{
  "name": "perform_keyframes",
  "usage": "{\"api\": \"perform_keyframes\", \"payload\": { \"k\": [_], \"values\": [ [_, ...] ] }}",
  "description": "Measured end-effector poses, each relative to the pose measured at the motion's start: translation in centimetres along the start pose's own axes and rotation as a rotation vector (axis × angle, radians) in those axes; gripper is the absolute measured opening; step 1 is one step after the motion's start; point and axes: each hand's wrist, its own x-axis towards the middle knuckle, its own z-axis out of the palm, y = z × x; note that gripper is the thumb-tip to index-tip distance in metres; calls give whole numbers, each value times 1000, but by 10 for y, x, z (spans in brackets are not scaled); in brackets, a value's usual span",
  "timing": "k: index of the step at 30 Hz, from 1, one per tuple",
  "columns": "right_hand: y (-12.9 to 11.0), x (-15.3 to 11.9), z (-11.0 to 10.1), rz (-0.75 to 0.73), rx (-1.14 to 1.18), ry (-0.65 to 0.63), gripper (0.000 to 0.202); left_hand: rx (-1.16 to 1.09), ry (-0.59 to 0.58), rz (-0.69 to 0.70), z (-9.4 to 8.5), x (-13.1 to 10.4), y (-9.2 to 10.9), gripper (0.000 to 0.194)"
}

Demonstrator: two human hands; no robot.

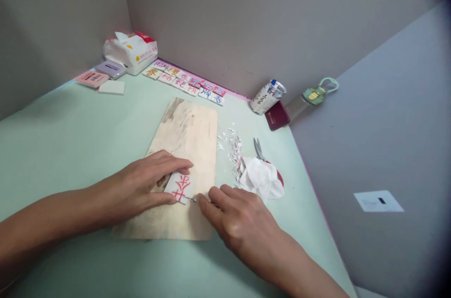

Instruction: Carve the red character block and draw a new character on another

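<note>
A wooden board (pixel 197 143) lies on the pale green table. On its lower half sits a small white tile (pixel 181 187) with red strokes on it. My left hand (pixel 141 185) grips this tile between thumb and fingers, at its far and near edges. Wrapped round a thin tool (pixel 192 199), the fingers of my right hand (pixel 232 213) are closed; the tool's metal tip meets the tile's lower right corner, and its handle is mostly hidden in the hand.
White shavings (pixel 235 147), scissors (pixel 258 149) and a crumpled tissue (pixel 262 178) lie right of the board. Behind are lettered tiles (pixel 183 77), a tissue pack (pixel 132 51), pink and purple pads (pixel 92 78), a can (pixel 267 98) and a bottle (pixel 305 103).
</note>
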Motion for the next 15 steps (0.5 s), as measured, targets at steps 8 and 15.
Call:
{"api": "perform_keyframes", "payload": {
  "k": [8, 15],
  "values": [
    [-2, -3, 7, -33, -61, 122, 17, -10, 7, -7, -1, 0, 1, 55],
    [7, -3, 6, -117, -58, 168, 20, 5, 23, 3, 0, 0, 0, 56]
  ]
}}
